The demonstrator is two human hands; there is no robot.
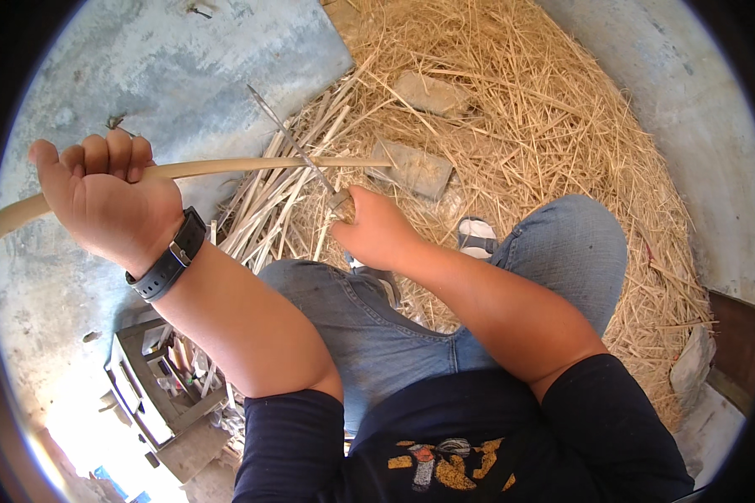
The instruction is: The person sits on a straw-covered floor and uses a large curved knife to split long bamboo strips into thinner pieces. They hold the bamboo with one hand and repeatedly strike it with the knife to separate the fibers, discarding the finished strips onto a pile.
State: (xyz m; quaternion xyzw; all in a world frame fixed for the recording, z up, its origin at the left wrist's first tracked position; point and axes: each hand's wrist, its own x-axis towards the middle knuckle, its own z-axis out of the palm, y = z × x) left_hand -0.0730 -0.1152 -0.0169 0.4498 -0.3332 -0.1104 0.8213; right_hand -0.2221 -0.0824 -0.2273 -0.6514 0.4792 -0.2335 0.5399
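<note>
A long, pale bamboo strip point(235, 165) runs across the view from the left rim, bowing slightly. My left hand point(113, 197), palm up with the fingers curled, is closed round it. In my right hand point(379, 230) is a knife point(278, 124), gripped by its thick handle. The long, narrow blade points up and to the left, crossing the strip near its right end. That end reaches over a grey block point(415, 170) on the floor; whether they touch I cannot tell.
Straw-like shavings point(554, 126) cover the floor ahead and right, around a flat stone point(432, 94). Thin split strips point(264, 197) lie in a heap left of my feet. A wooden box point(130, 386) of small items stands lower left. A grey wall point(688, 134) curves along the right.
</note>
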